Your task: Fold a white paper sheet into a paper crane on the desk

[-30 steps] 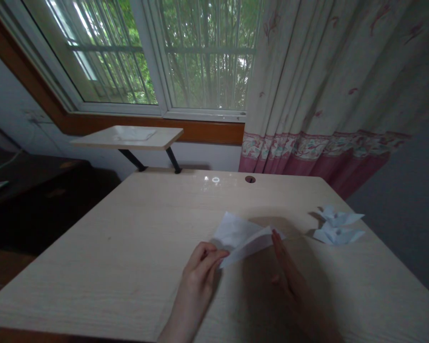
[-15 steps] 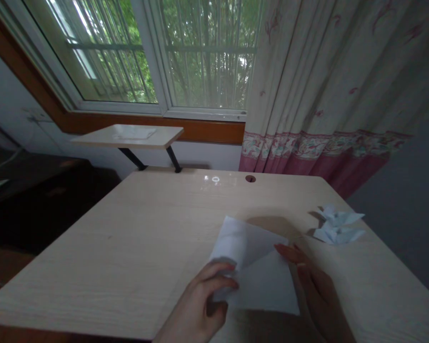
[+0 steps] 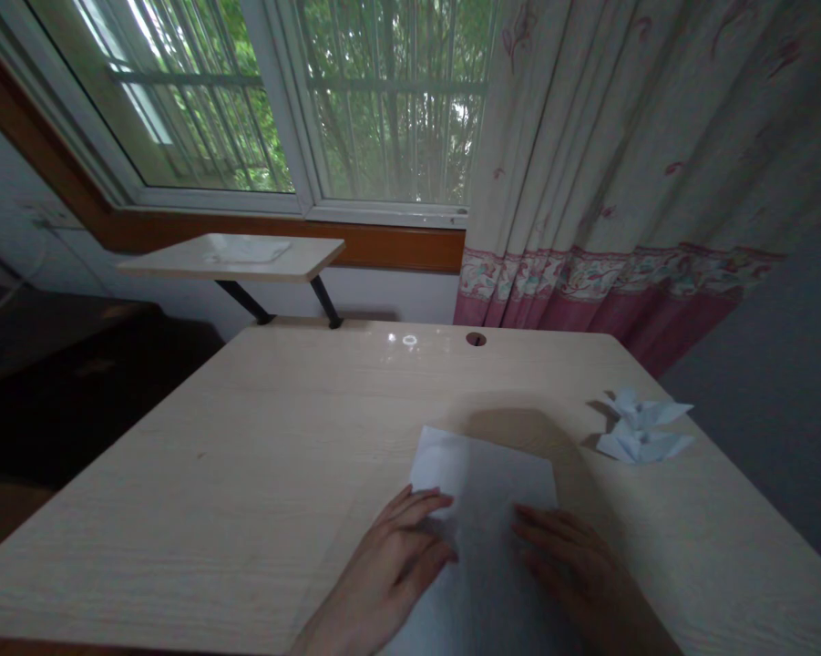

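A white sheet of paper (image 3: 487,483) lies flat on the light wooden desk (image 3: 260,456) in front of me. My left hand (image 3: 400,556) rests palm down on the sheet's left side, fingers spread. On the right half of the paper my right hand (image 3: 574,565) presses down flat as well. Neither hand grips anything. Two small folded white paper figures (image 3: 642,428) sit together near the desk's right edge, apart from both hands.
A cable hole (image 3: 476,339) is at the desk's far edge. A small raised shelf (image 3: 239,257) stands at the back left under the window. A flowered curtain (image 3: 621,164) hangs at the back right. Dark furniture (image 3: 61,364) lies left of the desk.
The paper was held up folded by my left hand; it has been opened out and laid flat, and both hands have come down onto it.
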Demonstrator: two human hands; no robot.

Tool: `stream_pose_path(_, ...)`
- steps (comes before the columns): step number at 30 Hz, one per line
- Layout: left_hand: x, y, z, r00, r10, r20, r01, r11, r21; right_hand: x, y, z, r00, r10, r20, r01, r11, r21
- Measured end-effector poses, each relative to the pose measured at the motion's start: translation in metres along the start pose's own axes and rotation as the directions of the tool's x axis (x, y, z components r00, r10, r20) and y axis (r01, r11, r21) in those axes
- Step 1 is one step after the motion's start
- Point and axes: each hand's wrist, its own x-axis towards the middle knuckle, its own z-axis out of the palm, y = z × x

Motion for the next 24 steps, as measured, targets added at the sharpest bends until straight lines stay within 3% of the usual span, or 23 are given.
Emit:
stream_pose_path(3, 0.001, -0.004, 0.006, 1.0, -0.014, -0.009, 0.014, 0.999, 0.038, -0.003, 0.01, 0.011, 0.995, -0.074, 0.069, 0.079, 0.995, -0.068)
stream_pose_path(7, -0.001, -0.015, 0.014, 1.0, 0.015, 0.007, -0.015, 0.994, 0.104, -0.006, 0.021, 0.024, 0.981, -0.18, 0.076, 0.188, 0.974, -0.123)
stream_pose_path(12, -0.007, -0.027, 0.02, 0.992, 0.113, 0.057, -0.122, 0.976, 0.181, -0.008, 0.031, 0.032, 0.963, -0.26, 0.07, 0.268, 0.947, -0.177)
stream_pose_path(15, -0.011, -0.028, 0.022, 0.98, 0.17, 0.099, -0.184, 0.97, 0.156, -0.008, 0.03, 0.033, 0.957, -0.271, 0.099, 0.283, 0.949, -0.137)
stream_pose_path(21, -0.014, -0.028, 0.014, 0.968, 0.132, 0.212, -0.144, 0.988, 0.046, -0.007, 0.024, 0.025, 0.95, -0.263, 0.17, 0.274, 0.961, -0.046)
stream_pose_path(24, -0.012, -0.033, 0.011, 0.964, 0.153, 0.219, -0.157, 0.988, 0.001, -0.008, 0.023, 0.02, 0.935, -0.268, 0.234, 0.279, 0.96, -0.015)
